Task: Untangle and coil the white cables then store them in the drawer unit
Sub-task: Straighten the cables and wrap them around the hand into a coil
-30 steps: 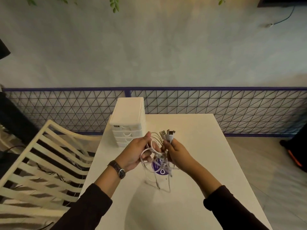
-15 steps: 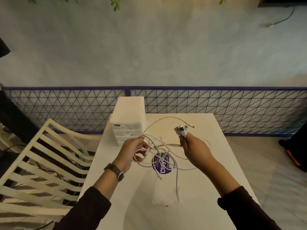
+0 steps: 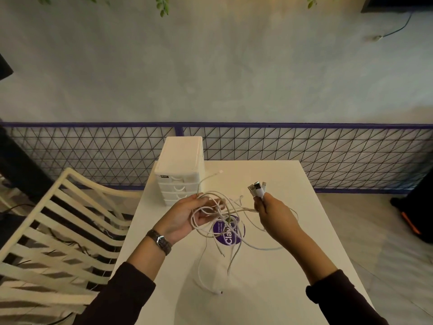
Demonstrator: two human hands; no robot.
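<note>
A tangle of white cables [image 3: 218,221] hangs between my two hands above the white table [image 3: 276,273]. My left hand [image 3: 187,216] lies palm up with loops of the tangle resting across its loosely curled fingers. My right hand [image 3: 271,212] pinches a bunch of cable plug ends [image 3: 256,190] that stick up out of its fist. Loose cable tails droop onto the table, one ending near the front [image 3: 219,292]. The white drawer unit [image 3: 180,170] stands at the table's far left corner with its drawers closed.
A round purple sticker [image 3: 228,232] lies on the table under the tangle. A cream slatted chair [image 3: 58,231] stands to the left of the table. A wire mesh fence [image 3: 304,148] with a purple rail runs behind it.
My hands have drawn apart. The right hand pulled the plug ends to the right, and the bundle loosened into wide loops with tails dropping onto the table.
</note>
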